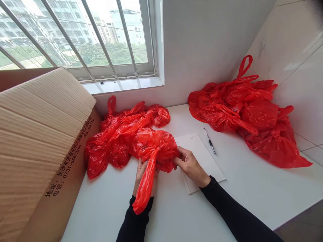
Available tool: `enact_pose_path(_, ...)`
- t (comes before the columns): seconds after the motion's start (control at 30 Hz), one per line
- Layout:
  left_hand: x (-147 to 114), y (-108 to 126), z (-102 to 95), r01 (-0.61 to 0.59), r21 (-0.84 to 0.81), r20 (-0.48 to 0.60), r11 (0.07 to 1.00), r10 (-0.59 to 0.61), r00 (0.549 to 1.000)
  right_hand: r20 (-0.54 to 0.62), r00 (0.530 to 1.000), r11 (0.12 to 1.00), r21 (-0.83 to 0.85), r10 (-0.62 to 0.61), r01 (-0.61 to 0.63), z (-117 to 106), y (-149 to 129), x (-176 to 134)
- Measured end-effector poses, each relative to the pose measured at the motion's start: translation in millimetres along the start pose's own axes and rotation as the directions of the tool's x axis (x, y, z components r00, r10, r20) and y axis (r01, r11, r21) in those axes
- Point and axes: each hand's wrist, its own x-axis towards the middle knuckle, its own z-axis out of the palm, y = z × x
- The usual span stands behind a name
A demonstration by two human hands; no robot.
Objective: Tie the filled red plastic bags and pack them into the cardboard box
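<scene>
A knotted red plastic bag (161, 143) is held up between my two hands in front of me. Its long twisted handle hangs down over my left wrist. My left hand (141, 169) supports it from below, its fingers mostly hidden behind the bag. At the bag's right side, my right hand (188, 164) pinches the plastic between thumb and fingers. What the bag contains does not show. Under and beyond my right hand lies a white notepad (202, 158) with small marks near its top, and a black-and-clear pen (209, 140) rests just right of it.
Several tied red bags (118, 137) lie behind the held one, close to a large open cardboard box (50, 134) on the left. Another heap of red bags (242, 107) sits against the tiled wall at right. A barred window (101, 40) is behind the white table (242, 188).
</scene>
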Motion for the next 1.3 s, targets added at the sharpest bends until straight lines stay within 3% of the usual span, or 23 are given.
enact_pose_path(0.2, -2, 2, 5.0, -0.005, 0.02, -0.041, 1.0, 0.005, 0.999, 0.03, 0.999, 0.999, 0.031, -0.025, 0.024, 4, -7, -2)
enact_pose_path(0.4, -11, 6, 5.8, 0.064, -0.03, 0.004, 0.997, -0.064, 0.998, -0.029, 0.998, 0.998, 0.015, -0.063, 0.063, 2, -2, -1)
enact_pose_path(0.53, -8, 8, 9.3, 0.044, -0.07, -0.039, 0.997, -0.047, 0.998, -0.054, 0.997, 0.999, 0.002, -0.054, 0.054, -1, -1, -2)
enact_pose_path(0.87, -6, 3, -2.1, 0.074, 0.006, -0.088, 0.997, -0.073, 0.993, 0.03, 0.999, 0.997, -0.059, -0.042, 0.043, -1, 0, -3)
enact_pose_path(1.13, -3, -1, 1.2, 0.104, -0.011, -0.13, 0.994, -0.105, 0.986, 0.144, 0.99, 1.0, -0.022, -0.004, 0.008, 4, -8, -5)
enact_pose_path(1.2, -4, 2, 4.1, 0.116, -0.031, -0.136, 0.993, -0.119, 0.983, 0.105, 0.994, 1.0, 0.011, -0.013, 0.012, 6, -9, -5)
enact_pose_path(1.3, -6, 8, 8.8, 0.133, -0.082, -0.121, 0.988, -0.142, 0.982, -0.055, 0.999, 0.994, 0.107, 0.003, 0.003, 7, -5, -3)
